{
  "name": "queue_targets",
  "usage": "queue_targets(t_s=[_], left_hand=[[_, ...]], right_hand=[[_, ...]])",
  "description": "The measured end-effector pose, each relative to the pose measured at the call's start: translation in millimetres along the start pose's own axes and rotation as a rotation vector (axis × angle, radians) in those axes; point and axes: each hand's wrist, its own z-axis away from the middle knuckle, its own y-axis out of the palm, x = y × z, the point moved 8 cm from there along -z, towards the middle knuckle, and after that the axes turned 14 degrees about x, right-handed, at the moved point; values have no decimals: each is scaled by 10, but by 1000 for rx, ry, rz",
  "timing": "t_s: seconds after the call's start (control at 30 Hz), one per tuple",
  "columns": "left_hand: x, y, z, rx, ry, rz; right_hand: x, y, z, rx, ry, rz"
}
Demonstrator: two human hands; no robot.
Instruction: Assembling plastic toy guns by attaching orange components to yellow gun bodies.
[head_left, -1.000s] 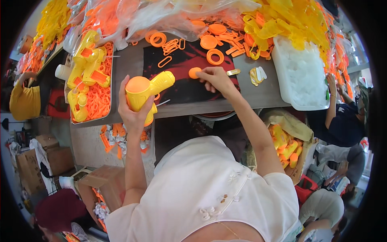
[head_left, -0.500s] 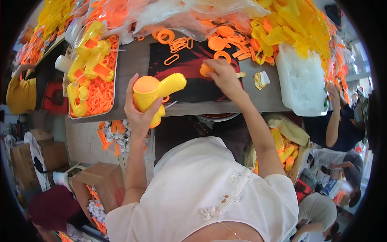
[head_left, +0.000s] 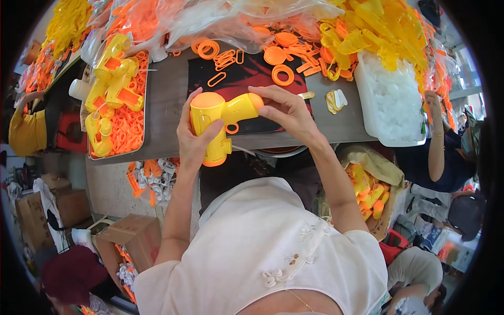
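A yellow toy gun body with an orange round cap on its back end is held up over the front edge of the grey table. My left hand wraps its thick rear part and grip. My right hand closes on the tip of the yellow barrel, where an orange round piece sits under the fingers. An orange ring hangs below the barrel. A dark red mat lies on the table behind the toy.
A metal tray at the left holds finished yellow toy guns and orange rings. Loose orange rings and clips lie at the back, beside heaped yellow parts. A white bin of white pieces stands right. Another person's arm reaches in at the right.
My right hand left the mat with an orange round piece and came to the barrel tip. My left hand turned the toy and brought it slightly toward me.
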Motion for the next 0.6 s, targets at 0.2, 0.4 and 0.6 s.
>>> queue_targets(t_s=[0.2,0.4,0.6], left_hand=[[-26,173,4,31,-76,-5],[-41,370,-46,100,-79,-24],[-184,523,16,50,48,-282]], right_hand=[[-67,-139,96,-13,-52,198],[8,117,-176,120,11,-657],[-145,44,-108,-38,164,-544]])
